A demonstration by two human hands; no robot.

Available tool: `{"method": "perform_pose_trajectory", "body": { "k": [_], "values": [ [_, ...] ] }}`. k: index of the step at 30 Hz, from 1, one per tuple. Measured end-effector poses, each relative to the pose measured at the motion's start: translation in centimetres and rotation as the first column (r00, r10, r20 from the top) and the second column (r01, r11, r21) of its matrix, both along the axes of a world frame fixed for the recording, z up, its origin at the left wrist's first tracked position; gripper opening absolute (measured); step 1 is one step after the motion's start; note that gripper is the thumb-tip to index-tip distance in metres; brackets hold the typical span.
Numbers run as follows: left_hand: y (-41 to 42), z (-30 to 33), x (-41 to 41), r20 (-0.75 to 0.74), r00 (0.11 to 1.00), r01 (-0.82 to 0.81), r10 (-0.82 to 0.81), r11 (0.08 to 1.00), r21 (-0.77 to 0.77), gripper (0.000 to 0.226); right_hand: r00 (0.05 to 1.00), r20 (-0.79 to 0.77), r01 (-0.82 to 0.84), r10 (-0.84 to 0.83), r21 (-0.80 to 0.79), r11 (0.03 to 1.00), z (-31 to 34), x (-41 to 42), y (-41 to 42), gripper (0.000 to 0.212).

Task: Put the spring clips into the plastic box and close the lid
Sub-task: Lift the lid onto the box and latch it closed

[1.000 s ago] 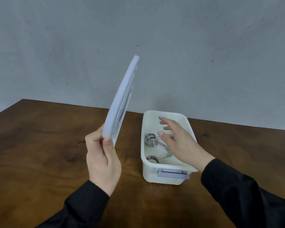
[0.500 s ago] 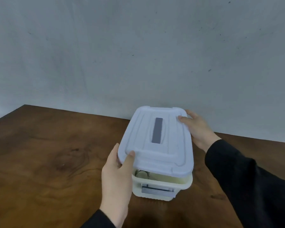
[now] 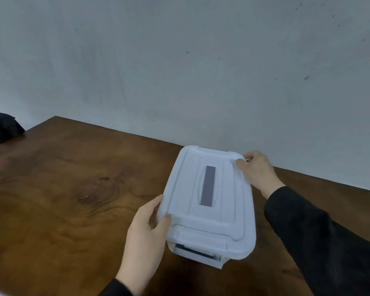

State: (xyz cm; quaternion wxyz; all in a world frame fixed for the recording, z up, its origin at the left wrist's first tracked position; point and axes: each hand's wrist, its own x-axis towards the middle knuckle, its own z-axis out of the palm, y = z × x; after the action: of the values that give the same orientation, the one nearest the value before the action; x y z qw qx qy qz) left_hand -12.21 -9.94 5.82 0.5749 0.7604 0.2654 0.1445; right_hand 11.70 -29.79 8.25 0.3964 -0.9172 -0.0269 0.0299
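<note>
The head camera shows the lid (image 3: 209,195) lying on top of the plastic box (image 3: 198,256), which sits on the brown tabletop (image 3: 62,189). The left hand (image 3: 145,236) has its grip closed on the lid's near left corner, thumb on top. The right hand (image 3: 257,170) has its grip closed on the far right corner. No spring clips can be seen now; the lid hides the inside. The lid looks down flat, so the job seems almost done. Pressing it shut may be all that is left.
</note>
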Motion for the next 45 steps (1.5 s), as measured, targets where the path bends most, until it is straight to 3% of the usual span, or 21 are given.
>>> {"method": "perform_pose_trajectory", "body": {
  "k": [5,9,13,21,24,28,31,35,37,40,41,43,45],
  "values": [
    [0.1,-0.2,0.1,-0.009,0.998,0.062,-0.063,0.994,-0.093,0.041,0.965,-0.015,-0.260,0.260,-0.134,0.956,0.2,1.3,0.1,0.046],
    [-0.1,-0.5,0.4,-0.009,0.995,0.093,-0.095,0.990,-0.106,0.048,0.964,0.007,-0.265,0.266,-0.093,0.960,0.3,1.9,0.2,0.036],
    [1.2,-0.5,1.6,-0.063,0.983,0.170,-0.173,0.984,-0.041,0.047,0.982,0.020,-0.186,0.189,-0.104,0.977,0.8,1.6,-0.6,0.025],
    [7.3,1.8,7.5,-0.148,0.926,0.338,-0.346,0.938,-0.080,0.037,0.999,-0.011,-0.043,0.041,-0.233,0.972,1.7,-2.5,-5.2,0.020],
    [9.1,3.0,10.6,-0.202,0.899,0.392,-0.389,0.920,-0.026,0.018,0.999,-0.054,-0.009,-0.006,-0.264,0.964,2.3,-5.3,-6.3,0.020],
    [9.5,4.1,14.2,-0.258,0.855,0.481,-0.449,0.874,0.073,0.018,0.988,-0.121,0.062,-0.094,-0.245,0.968,3.0,-9.7,-7.0,0.022],
    [8.3,4.0,16.1,-0.246,0.848,0.512,-0.469,0.845,0.154,0.021,0.972,-0.189,0.077,-0.138,-0.298,0.951,3.2,-12.7,-7.4,0.024],
    [7.5,3.9,16.2,-0.240,0.853,0.515,-0.463,0.823,0.240,0.054,0.970,-0.153,0.120,-0.190,-0.382,0.917,2.6,-14.1,-8.1,0.036],
    [7.5,3.7,14.5,-0.155,0.905,0.419,-0.397,0.896,0.147,0.066,0.964,-0.137,0.181,-0.227,-0.286,0.941,1.9,-13.8,-8.4,0.057],
    [6.9,2.4,10.0,-0.141,0.953,0.266,-0.267,0.964,-0.028,0.080,0.932,-0.306,0.221,-0.195,0.053,0.974,0.6,-13.3,-8.2,0.091],
    [6.5,1.9,8.5,-0.153,0.951,0.252,-0.269,0.960,-0.123,0.082,0.920,-0.365,0.229,-0.146,0.194,0.954,0.1,-13.3,-8.1,0.087],
    [5.8,1.2,6.5,-0.140,0.933,0.274,-0.332,0.906,-0.323,0.065,0.911,-0.407,0.242,-0.073,0.382,0.892,-0.2,-13.5,-7.5,0.060],
    [5.0,1.4,5.7,-0.065,0.931,0.306,-0.360,0.863,-0.402,0.046,0.939,-0.322,0.239,-0.116,0.375,0.896,-0.5,-13.6,-6.7,0.039]
  ]
}}
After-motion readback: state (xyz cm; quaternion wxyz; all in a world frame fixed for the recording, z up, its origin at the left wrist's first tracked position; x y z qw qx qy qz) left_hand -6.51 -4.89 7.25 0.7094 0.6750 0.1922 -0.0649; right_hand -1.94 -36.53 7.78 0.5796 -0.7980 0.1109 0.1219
